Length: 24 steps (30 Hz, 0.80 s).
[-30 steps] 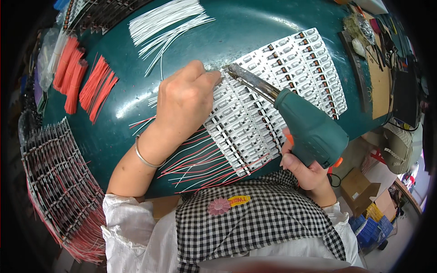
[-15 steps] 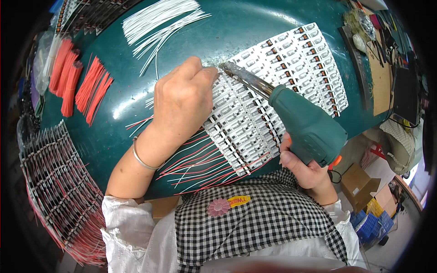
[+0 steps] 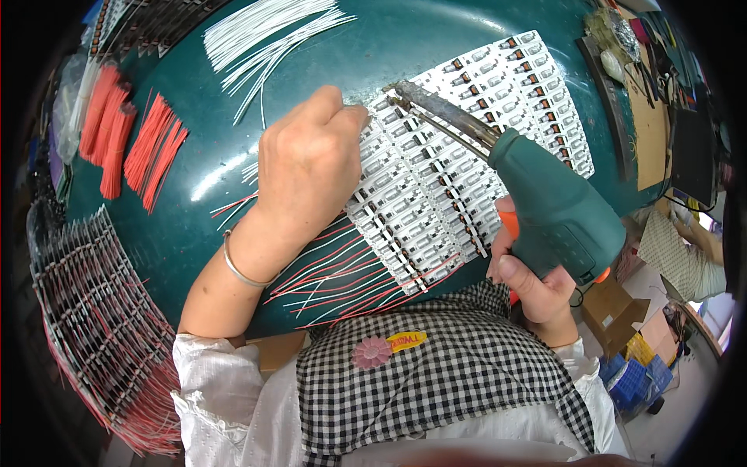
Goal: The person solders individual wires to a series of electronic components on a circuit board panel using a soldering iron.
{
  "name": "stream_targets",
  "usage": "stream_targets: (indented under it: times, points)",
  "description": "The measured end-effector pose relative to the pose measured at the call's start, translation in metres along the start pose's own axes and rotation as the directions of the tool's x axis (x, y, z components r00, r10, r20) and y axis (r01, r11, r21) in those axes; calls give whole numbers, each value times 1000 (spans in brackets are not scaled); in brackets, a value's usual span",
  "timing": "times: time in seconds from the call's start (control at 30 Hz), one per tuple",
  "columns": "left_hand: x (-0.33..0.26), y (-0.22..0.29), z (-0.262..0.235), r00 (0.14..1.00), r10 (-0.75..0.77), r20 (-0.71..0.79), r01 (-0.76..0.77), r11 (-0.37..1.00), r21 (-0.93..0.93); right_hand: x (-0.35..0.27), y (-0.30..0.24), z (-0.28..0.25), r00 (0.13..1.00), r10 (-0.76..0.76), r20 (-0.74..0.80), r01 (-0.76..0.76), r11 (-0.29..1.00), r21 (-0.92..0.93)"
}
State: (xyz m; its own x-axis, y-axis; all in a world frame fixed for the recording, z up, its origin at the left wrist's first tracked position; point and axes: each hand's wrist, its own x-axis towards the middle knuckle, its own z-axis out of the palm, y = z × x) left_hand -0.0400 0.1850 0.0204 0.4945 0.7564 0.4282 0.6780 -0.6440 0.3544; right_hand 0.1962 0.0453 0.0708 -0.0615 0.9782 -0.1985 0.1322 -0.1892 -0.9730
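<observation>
A green soldering gun with an orange trigger rests in my right hand, fingers wrapped around its handle. Its dark metal tip points up and left over a white panel of small circuit boards, slightly right of my other hand. My left hand is closed in a pinch at the panel's upper left edge; what its fingertips hold is hidden. Red and white wires stick out from the panel's lower left side, beneath and beside my left forearm.
White wires lie at the far side of the green table. Bundles of red wires sit at left, above a stack of wired boards. A dark bar and tools line the right edge. A person is partly visible at far right.
My right hand has drawn the soldering gun to the right, so its tip stands farther from my left fingertips. My left hand stays closed in nearly the same place.
</observation>
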Motion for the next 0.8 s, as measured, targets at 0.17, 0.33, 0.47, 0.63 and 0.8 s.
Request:
stream_targets:
  times: [0.17, 0.33, 0.47, 0.63, 0.8]
  points:
    - [0, 4, -1, 999, -35, 22, 35, 999, -6, -2, -6, 1, 994, 105, -15, -104, 991, 88]
    - [-1, 1, 2, 999, 0, -43, 2, 999, 39, -8, -3, -3, 998, 41, -46, -39, 999, 34]
    - [-4, 5, -5, 982, 105, -155, -101, 994, 32, -15, -1, -10, 995, 100, -16, -99, 994, 42]
    - [-6, 4, 2, 997, 67, -42, -70, 995, -74, -15, 2, -10, 997, 70, 13, -70, 998, -3]
    - [-7, -1, 0, 998, 64, -28, -66, 994, -83, -10, 4, -9, 994, 30, 106, -23, 997, -72]
